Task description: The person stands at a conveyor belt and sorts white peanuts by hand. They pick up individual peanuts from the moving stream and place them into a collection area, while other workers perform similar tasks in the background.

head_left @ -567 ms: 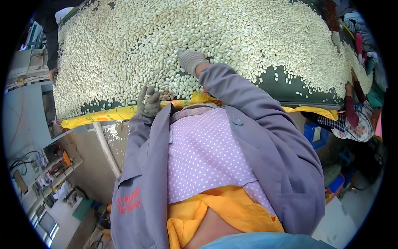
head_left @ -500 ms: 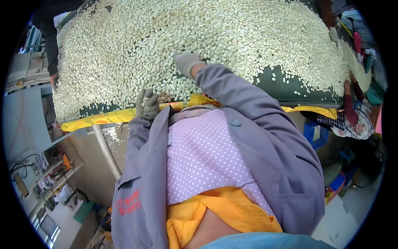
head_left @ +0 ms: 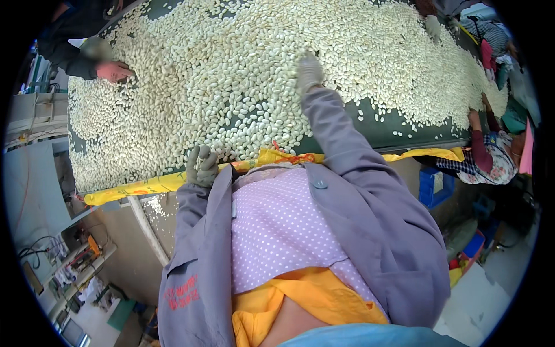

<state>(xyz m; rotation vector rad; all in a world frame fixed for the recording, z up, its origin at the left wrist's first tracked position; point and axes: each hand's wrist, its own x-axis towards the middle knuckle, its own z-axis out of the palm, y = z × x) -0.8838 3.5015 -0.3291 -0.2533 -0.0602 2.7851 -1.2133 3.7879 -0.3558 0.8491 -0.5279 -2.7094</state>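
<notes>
A wide layer of white beans [head_left: 231, 63] covers the dark green table [head_left: 376, 127]. My right hand [head_left: 310, 72], in a light striped glove, reaches far into the beans. Its fingers look stretched out over them, tips blurred, and no held thing shows. Close to the table's near edge is my left hand [head_left: 202, 166], in a grey glove. Its fingers are bent with gaps between them, and I see nothing in them. A few darker brownish beans [head_left: 226, 156] lie beside it.
Yellow plastic sheeting [head_left: 136, 188] lines the table's near edge. At the far left a co-worker's pinkish-gloved hand [head_left: 114, 72] touches the beans. Other people's arms [head_left: 477, 130] reach in from the right. A blue crate [head_left: 433, 186] stands below the table's right side.
My right hand has moved farther out and to the right across the beans. My left hand stays near the edge. The co-worker's hand at left has come over the beans.
</notes>
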